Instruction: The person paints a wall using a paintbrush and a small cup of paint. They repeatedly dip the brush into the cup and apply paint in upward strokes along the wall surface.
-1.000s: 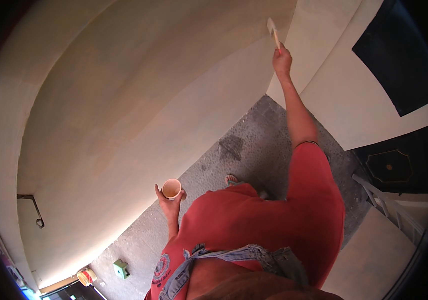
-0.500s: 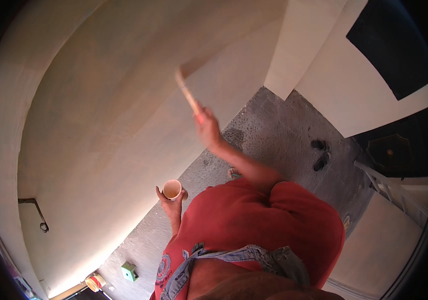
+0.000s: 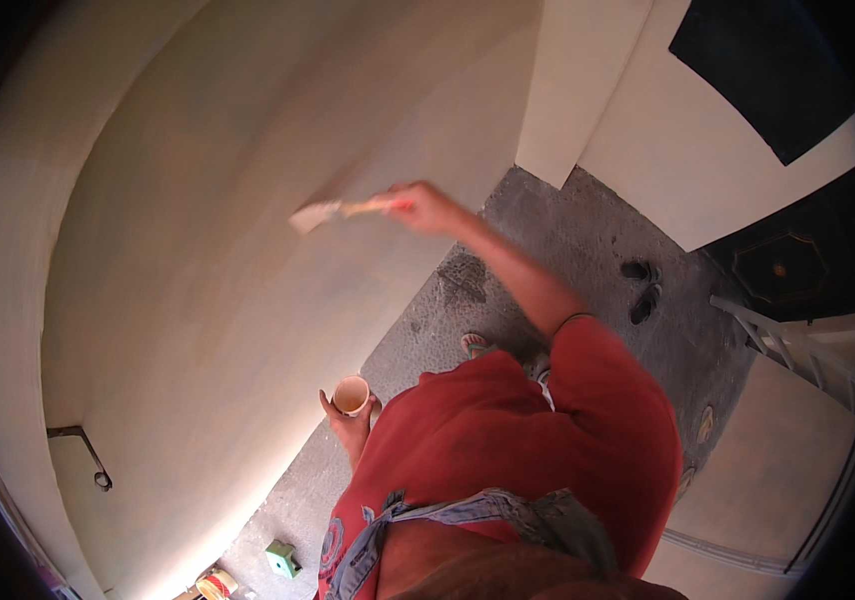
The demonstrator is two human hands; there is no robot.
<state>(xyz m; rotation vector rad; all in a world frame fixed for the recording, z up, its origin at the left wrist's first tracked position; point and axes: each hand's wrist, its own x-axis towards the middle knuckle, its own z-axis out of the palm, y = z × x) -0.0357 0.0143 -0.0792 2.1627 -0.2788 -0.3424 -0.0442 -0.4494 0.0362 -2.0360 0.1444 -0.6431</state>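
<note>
The brush (image 3: 333, 210) is moving left, seemingly coating more wall (image 3: 198, 300), your right grip (image 3: 430, 209) clasping it, left grip (image 3: 352, 431) a cup (image 3: 351, 397).

Printed marks, head view, as I see them from my remote station. No word, number or sign is legible to me. The one print I make out is a dark, rounded emblem (image 3: 332, 541) on the red shirt (image 3: 508, 435), set toward the person's left side, low in my view and just beside a strip of grey-blue denim (image 3: 563, 522). I see its outline as roughly ring-like and foreshortened by the slant of the cloth; the detail within is too small and blurred for me to resolve into letters.
</note>
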